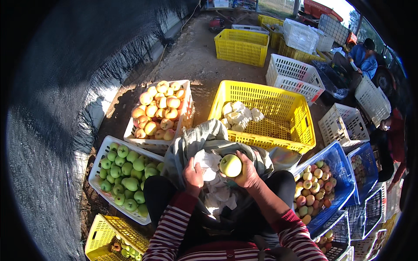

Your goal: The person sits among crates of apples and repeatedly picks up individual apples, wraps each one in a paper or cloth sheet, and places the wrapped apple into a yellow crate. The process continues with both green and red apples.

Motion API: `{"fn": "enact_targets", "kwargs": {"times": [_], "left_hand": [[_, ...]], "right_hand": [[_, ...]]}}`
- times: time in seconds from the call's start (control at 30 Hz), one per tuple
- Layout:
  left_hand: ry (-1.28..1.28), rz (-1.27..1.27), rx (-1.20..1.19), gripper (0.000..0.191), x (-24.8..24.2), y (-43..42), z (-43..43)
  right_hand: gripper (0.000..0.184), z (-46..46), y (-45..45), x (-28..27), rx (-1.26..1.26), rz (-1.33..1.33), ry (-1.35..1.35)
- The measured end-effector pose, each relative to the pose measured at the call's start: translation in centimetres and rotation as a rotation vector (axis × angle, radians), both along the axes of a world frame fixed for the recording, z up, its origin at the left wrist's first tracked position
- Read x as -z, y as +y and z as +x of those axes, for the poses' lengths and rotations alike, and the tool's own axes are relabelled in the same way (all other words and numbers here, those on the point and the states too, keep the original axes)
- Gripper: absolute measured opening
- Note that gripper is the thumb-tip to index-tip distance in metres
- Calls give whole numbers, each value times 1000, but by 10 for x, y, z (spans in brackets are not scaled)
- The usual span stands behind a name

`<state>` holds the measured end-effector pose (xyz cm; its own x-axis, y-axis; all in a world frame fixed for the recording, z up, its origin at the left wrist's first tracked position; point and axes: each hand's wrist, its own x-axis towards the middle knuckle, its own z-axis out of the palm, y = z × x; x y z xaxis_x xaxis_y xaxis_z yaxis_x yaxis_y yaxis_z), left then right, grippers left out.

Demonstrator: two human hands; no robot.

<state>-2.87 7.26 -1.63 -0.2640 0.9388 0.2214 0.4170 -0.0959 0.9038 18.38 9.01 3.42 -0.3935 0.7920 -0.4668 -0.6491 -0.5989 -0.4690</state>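
Note:
My right hand point(246, 173) holds a pale green apple point(230, 165) above my lap. In my left hand point(193, 174) is a crumpled white paper wrapper point(208, 163), close beside the apple. Below both hands a grey woven sack point(186, 146) lies open between my knees, with several more white papers point(219, 194) inside it. Just past the sack stands a large yellow plastic crate point(281, 130), and a cluster of paper-wrapped fruit point(238, 115) rests in its left part.
To the left are white crates of green apples point(125, 173) and of reddish-yellow apples point(158, 109). A blue crate point(339, 182) at my right holds small apples point(315, 182). A black net wall point(49, 114) runs along the left. One person point(364, 60) sits at upper right; another person's red sleeve point(397, 140) shows below.

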Motion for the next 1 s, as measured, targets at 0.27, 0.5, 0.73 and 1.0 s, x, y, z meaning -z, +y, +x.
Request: {"fn": "enact_targets", "kwargs": {"times": [0.27,0.5,0.73,1.0], "left_hand": [[574,333,67,79,-60,-31,18],[322,102,233,99,-117,-53,8],[-480,276,-161,72,-101,-43,-135],[191,-319,-805,83,62,-5,-364]], "right_hand": [[49,10,4,-19,182,177,-30],[77,-35,-29,-63,-212,448,50],[60,-16,12,-44,-119,453,189],[49,21,58,-28,120,433,203]]}}
